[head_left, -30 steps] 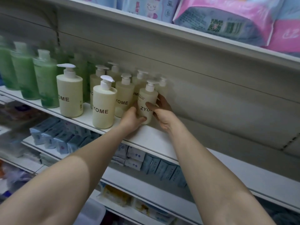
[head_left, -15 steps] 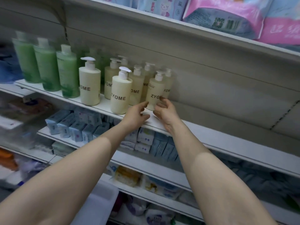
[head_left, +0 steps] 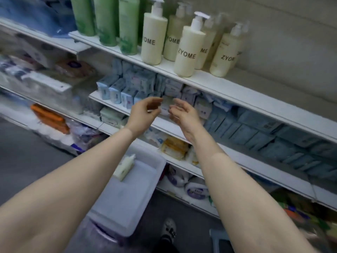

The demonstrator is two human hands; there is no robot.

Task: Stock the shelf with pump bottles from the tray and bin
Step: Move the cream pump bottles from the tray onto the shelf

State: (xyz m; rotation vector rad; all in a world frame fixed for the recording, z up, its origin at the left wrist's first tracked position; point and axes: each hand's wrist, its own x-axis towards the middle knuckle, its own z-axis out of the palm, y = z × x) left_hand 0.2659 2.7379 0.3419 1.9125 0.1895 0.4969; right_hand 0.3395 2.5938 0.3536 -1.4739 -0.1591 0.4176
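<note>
Several cream ZYOME pump bottles stand on the white shelf (head_left: 228, 88); the rightmost front one (head_left: 225, 53) stands free beside another (head_left: 188, 52). My left hand (head_left: 144, 114) and my right hand (head_left: 184, 114) hover empty in the air below that shelf, fingers loosely curled, palms facing each other. Lower down, a white tray (head_left: 138, 194) holds one cream pump bottle (head_left: 125, 166) lying on its side. The tray rests on a purple bin (head_left: 98, 234), whose contents are hidden.
Tall green bottles (head_left: 109, 21) fill the shelf left of the cream ones. Blue and white packets (head_left: 127, 88) crowd the shelf behind my hands, more goods sit on lower shelves. My shoe (head_left: 168, 229) stands on the grey floor by the bin.
Both hands have let go of the rightmost bottle and dropped away from the shelf. The view has tilted down, bringing the tray and bin into sight.
</note>
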